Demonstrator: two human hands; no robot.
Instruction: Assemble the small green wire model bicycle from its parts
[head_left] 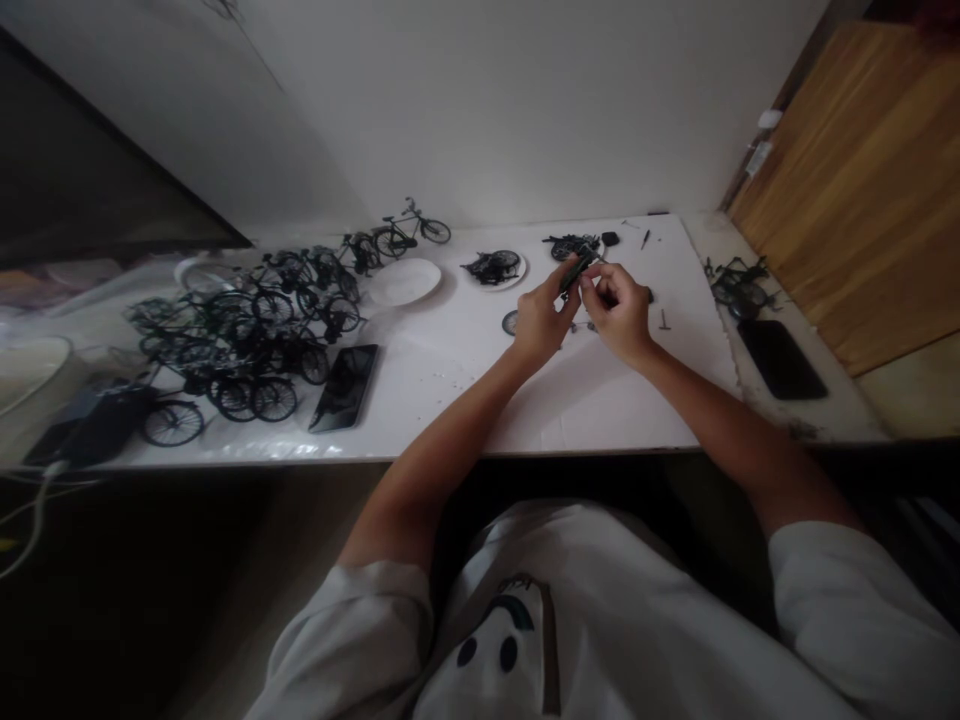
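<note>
My left hand is closed around a dark model bicycle part, held up over the right half of the white table. At its near end, my right hand pinches with thumb and fingertips; the spot it grips is partly hidden. Just below the hands, a small wheel and some thin pieces lie on the white surface. Behind them is a pile of dark bicycle parts. To the left, a white plate carries more parts, including a wheel.
Many dark model bicycles crowd the left side, one standing at the back. Also here are a white dish, a phone, a second dark phone, a green model bicycle and a small T-shaped tool.
</note>
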